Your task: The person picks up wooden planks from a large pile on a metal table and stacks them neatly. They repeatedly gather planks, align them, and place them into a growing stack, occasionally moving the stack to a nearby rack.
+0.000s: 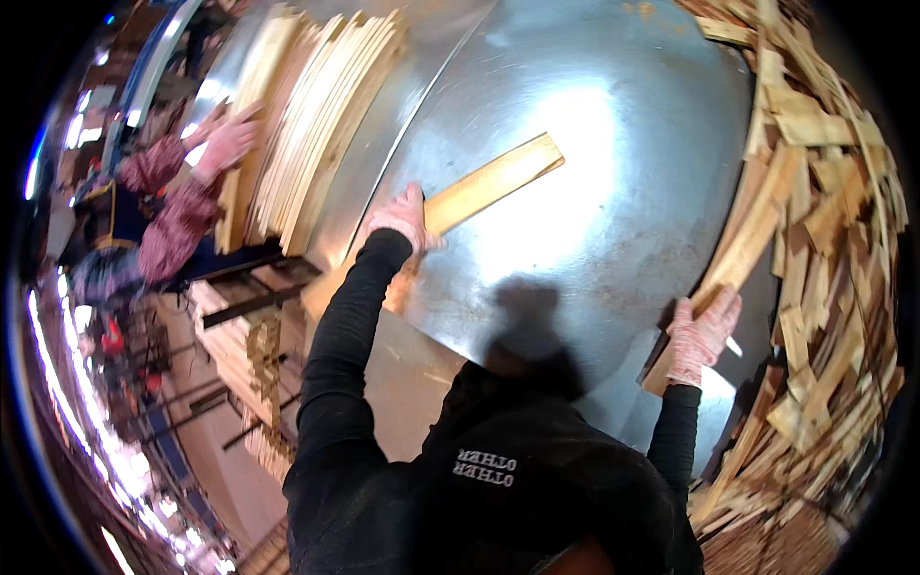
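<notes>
Wooden slat (pixel 491 182) in left hand (pixel 402 220); right hand (pixel 702 333) grasps plank (pixel 746 251).

No packages, signs or screens show. One small white printed label (pixel 485 468) sits on the person's black top

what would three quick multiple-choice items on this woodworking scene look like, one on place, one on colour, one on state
1. Where does the plank in the left hand lie?
A on the metal table
B on the floor
C on the stack

2. What colour are the person's sleeves?
A white
B black
C yellow

3. What is the right hand doing?
A hanging free
B pressing bare metal
C gripping a wood strip

Key: 1 A, the plank lies flat on the shiny sheet; 2 B, both forearms are black; 3 C, the fingers wrap a strip at the scrap pile.
</notes>
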Tool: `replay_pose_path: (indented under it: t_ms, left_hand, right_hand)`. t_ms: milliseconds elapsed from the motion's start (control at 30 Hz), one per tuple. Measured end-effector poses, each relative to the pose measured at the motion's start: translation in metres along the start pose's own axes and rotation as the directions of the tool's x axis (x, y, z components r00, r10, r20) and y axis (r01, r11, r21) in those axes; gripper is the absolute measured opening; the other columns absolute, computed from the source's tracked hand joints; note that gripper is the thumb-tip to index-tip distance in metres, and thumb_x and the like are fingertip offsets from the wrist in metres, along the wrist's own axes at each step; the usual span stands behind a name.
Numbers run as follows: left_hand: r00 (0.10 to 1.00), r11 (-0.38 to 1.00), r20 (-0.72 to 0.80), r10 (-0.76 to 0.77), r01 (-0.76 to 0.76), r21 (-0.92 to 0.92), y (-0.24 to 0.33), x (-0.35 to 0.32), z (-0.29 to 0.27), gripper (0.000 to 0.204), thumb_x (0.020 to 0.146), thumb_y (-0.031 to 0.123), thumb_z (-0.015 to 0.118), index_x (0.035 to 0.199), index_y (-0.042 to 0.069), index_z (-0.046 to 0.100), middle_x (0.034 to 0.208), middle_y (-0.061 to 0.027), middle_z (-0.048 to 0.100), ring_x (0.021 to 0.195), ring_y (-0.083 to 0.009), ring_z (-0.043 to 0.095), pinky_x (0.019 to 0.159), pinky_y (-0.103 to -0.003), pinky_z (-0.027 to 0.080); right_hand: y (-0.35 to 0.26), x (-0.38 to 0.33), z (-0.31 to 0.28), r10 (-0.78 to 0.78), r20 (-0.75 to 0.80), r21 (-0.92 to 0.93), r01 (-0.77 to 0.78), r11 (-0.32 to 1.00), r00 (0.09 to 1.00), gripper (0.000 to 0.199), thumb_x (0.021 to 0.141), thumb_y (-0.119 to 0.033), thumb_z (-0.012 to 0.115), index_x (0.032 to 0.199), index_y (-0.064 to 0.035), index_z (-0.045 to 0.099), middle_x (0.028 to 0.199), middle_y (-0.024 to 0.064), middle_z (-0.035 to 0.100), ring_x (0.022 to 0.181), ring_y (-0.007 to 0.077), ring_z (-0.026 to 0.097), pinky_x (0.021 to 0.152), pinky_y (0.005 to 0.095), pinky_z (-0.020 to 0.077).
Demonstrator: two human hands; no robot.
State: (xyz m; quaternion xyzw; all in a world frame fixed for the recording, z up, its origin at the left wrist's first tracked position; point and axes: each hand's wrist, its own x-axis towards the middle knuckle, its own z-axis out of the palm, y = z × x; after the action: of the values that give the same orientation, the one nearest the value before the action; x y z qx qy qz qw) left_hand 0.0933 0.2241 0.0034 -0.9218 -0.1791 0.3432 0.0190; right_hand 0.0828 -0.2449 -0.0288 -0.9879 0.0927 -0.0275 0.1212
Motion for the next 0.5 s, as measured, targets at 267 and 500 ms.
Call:
replay_pose_path:
  t_ms: [267,500]
  left_hand:
    - [0.910,0.264,-0.336,0.243,-0.395,-0.880,0.169,-0.034,-0.039,0.055,0.082,0.044,0.075,0.109,-0.001,0.061,0.092,-0.0116,0.068,0.084,-0.0215,0.063,0.079,-0.039,0.051]
    - [0.407,-0.267,-0.534,0.741,-0.551,-0.791,0.343,-0.099,-0.040,0.036,0.097,0.031,0.058,0.121,0.004,0.052,0.097,-0.0018,0.059,0.081,-0.0103,0.055,0.072,-0.027,0.047]
  right_hand:
    - [-0.116,-0.151,0.007,-0.338,0.400,0.864,-0.228,0.450,0.852,0.072,0.085,-0.029,0.073,0.143,-0.0015,0.040,0.131,0.0165,0.056,0.122,0.0263,0.053,0.104,0.0403,0.0414]
    - [-0.012,-0.183,-0.091,0.362,0.207,0.820,-0.363,0.444,0.909,0.043,0.088,-0.022,0.066,0.124,-0.0009,0.055,0.106,0.0158,0.067,0.098,0.0236,0.065,0.085,0.0361,0.0511]
